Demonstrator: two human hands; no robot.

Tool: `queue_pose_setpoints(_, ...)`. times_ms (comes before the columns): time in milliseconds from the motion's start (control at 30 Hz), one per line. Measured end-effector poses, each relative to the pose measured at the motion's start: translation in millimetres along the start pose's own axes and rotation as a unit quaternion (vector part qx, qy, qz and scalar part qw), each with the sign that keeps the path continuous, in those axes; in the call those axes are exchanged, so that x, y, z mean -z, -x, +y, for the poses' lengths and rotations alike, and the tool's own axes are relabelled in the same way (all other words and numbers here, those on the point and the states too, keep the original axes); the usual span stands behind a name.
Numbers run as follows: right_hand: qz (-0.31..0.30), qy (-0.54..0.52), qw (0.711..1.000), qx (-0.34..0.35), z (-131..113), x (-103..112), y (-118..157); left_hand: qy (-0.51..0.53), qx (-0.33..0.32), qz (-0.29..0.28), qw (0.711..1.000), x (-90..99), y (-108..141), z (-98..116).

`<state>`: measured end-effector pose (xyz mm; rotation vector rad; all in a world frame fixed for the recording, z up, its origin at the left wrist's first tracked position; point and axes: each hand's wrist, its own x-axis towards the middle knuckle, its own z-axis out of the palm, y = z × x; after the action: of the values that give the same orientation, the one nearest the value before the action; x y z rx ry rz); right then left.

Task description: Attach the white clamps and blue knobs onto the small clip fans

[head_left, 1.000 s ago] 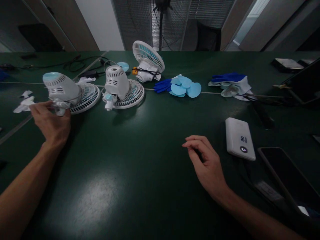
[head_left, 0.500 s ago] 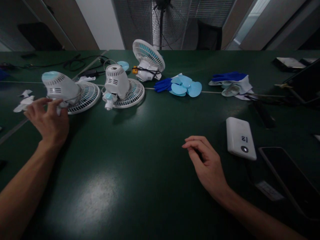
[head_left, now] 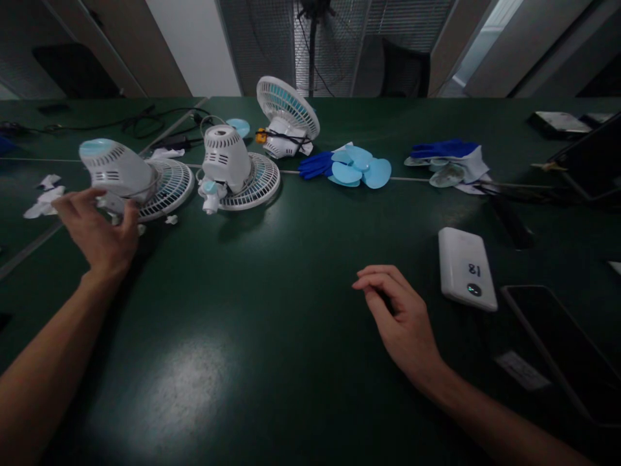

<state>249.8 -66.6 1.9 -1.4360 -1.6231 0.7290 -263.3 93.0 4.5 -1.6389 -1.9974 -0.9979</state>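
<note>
My left hand (head_left: 99, 230) is at the near side of the leftmost white fan (head_left: 123, 169), thumb and fingers spread around its clip end; part of that end is hidden behind the fingers. Just right of the thumb lie small white pieces, one a knob-like part (head_left: 171, 220). My right hand (head_left: 400, 317) rests on the table at the right, fingers loosely curled, with thumb and fingertips close together and nothing visible in them. Beside the leftmost fan, a second white fan (head_left: 227, 158) lies grille down.
A third fan (head_left: 286, 116) stands tilted behind. Light-blue fan blades (head_left: 359, 167) rest by blue gloves (head_left: 315, 165). More gloves (head_left: 449, 162) lie farther right. A white power bank (head_left: 466, 266) and a dark phone (head_left: 557, 343) are beside my right hand on the green table (head_left: 272, 310).
My left fingers have spread apart at the leftmost fan, and small white pieces now show on the table right of the thumb. My right hand has barely moved.
</note>
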Motion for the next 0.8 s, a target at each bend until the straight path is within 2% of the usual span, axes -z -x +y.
queue_pose_setpoints(67, -0.002, -0.001, 1.000, -0.002, 0.3, 0.0, -0.4, 0.021, 0.050, -0.006, 0.999, -4.5, -5.1, -9.4)
queue_pose_setpoints(167, -0.008, -0.005, 1.000, -0.005, 0.9, -0.1, -0.7, 0.033, 0.074, -0.006, 0.997, -8.1, -9.3, -13.9)
queue_pose_setpoints(267, -0.012, -0.005, 1.000, -0.008, 0.9, -0.4, -0.3, 0.044, 0.074, -0.007, 0.996, -7.4, -3.3, -0.2)
queue_pose_setpoints(367, -0.008, -0.009, 1.000, -0.007, 0.4, -1.0, 0.1, 0.048, 0.060, 0.022, 0.997, -1.0, 13.5, 26.1)
queue_pose_setpoints(433, -0.004, -0.009, 1.000, -0.002, 0.3, -1.4, 0.0, 0.064, 0.050, 0.030, 0.996, 8.2, 28.3, 44.5)
queue_pose_setpoints(567, -0.008, -0.014, 1.000, 0.001, 0.9, -2.1, -1.2, 0.115, 0.058, 0.008, 0.992, 37.4, 62.6, 73.2)
queue_pose_setpoints(800, -0.012, -0.017, 1.000, 0.005, 0.9, -3.0, -2.2, 0.143, 0.038, -0.036, 0.988, 90.2, 133.6, 104.5)
